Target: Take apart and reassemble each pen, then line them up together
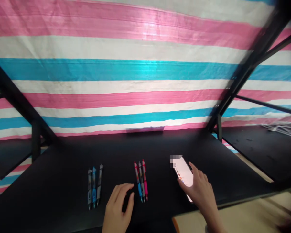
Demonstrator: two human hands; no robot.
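My right hand is around a smartphone, thumb at its left edge and fingers along the right. The phone's screen is lit, and it appears to lie on the black table. Just left of a group of three pens sits my left hand, its fingers curved, thumb and forefinger apart, with nothing between them. That group has a red-and-blue pen, a grey pen and a pink pen. Farther left, a blue pen lies between two grey pens.
Behind the table hangs a striped pink, white and blue sheet. Black frame posts slant up at the left and right. On a neighbouring surface to the right lies a coiled white cable.
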